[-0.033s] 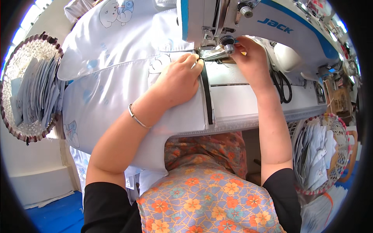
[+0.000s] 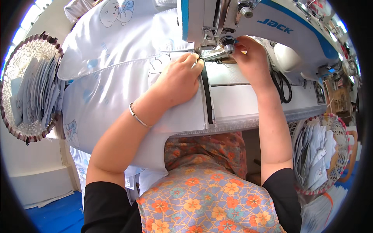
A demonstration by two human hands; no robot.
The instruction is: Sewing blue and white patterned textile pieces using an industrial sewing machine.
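White fabric (image 2: 112, 105) with pale blue cartoon prints is spread over the sewing table, its right edge below the head of a white and blue sewing machine (image 2: 303, 35). My left hand (image 2: 176, 79) lies on this fabric, fingers bent and pressed together on its edge just in front of the needle area. A black strip (image 2: 207, 93) runs along that edge toward me. Behind the round tension knob (image 2: 229, 49), my right hand (image 2: 251, 64) has curled fingers; their tips are partly hidden, so what they hold cannot be made out.
A round basket (image 2: 31, 134) of stacked fabric pieces stands at the left. Another lattice basket (image 2: 344, 163) with folded pieces is at the lower right. A black cable (image 2: 287, 87) loops beside my right forearm. The table's front edge (image 2: 237, 125) carries a ruler-like strip.
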